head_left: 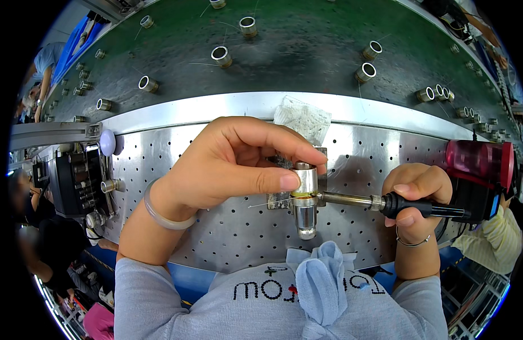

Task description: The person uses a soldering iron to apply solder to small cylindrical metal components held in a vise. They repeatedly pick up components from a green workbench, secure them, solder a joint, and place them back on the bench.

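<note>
Metal cylinder (pixel 305 180) sits on a fixture mid-bench, pinched by left hand (pixel 230 164) fingers; right hand (pixel 415 195) grips a soldering iron (pixel 386 203) touching it. Metal rings (pixel 221 55) lie beyond.

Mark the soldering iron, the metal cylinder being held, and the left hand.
soldering iron (pixel 420 208), head view, on its black grip
metal cylinder (pixel 305 180), head view, on its shiny upper wall
left hand (pixel 227 164), head view, on the back of the hand

Silver metal cylinder (pixel 305 180) with a yellow band; black-handled soldering iron (pixel 386 202); silver tabletop (pixel 216 238) dotted with holes; dark green belt (pixel 306 45); translucent red container (pixel 480 161); pale blue cloth (pixel 321 283).
</note>
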Demonstrator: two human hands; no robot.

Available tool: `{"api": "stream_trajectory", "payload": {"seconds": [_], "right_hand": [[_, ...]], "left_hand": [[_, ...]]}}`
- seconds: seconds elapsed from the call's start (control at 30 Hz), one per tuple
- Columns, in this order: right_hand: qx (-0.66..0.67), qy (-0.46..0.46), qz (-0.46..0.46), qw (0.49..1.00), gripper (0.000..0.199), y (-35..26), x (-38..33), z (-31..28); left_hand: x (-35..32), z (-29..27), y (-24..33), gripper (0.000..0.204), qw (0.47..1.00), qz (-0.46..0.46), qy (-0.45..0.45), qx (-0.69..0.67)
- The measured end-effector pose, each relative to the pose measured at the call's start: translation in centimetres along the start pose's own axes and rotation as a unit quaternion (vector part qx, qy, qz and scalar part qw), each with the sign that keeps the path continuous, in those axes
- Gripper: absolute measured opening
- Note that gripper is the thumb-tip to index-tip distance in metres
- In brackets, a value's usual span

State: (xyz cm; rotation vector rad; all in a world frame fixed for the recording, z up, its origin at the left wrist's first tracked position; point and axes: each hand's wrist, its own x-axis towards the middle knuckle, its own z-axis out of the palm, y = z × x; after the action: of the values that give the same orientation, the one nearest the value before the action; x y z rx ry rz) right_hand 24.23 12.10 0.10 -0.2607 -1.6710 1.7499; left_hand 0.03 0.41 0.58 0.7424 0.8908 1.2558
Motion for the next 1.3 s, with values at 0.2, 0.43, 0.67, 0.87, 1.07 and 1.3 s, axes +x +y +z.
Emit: {"api": "stream_trajectory", "payload": {"seconds": [0.2, 0.43, 0.67, 0.87, 1.07, 1.3], "right_hand": [[0.0, -0.004, -0.008, 1.0, 0.03, -0.2, 0.2, 0.2], [-0.016, -0.012, -0.026, 0.999, 0.031, -0.4, 0.2, 0.2], [-0.007, -0.006, -0.028, 1.0, 0.029, -0.7, 0.2, 0.3], [0.001, 0.066, 0.007, 0.998, 0.03, -1.4, 0.1, 0.1], [0.029, 0.045, 0.01, 0.999, 0.031, -1.2, 0.2, 0.0], [0.018, 0.037, 0.015, 0.999, 0.032, -1.0, -0.1, -0.3]], "left_hand": [[0.1, -0.1, 0.0, 0.028, 1.0, 0.003, -0.006, 0.01], [0.0, 0.5, 1.0, 0.034, 0.999, 0.004, -0.001, 0.04], [0.2, 0.7, 1.3, 0.04, 0.999, -0.032, 0.004, 0.042], [0.4, 0.3, 0.7, 0.046, 0.999, -0.045, -0.013, -0.008], [0.7, -0.9, 0.0, 0.053, 0.999, 0.032, -0.03, 0.027], [0.5, -0.4, 0.3, 0.045, 0.998, -0.06, -0.029, 0.015]]}}
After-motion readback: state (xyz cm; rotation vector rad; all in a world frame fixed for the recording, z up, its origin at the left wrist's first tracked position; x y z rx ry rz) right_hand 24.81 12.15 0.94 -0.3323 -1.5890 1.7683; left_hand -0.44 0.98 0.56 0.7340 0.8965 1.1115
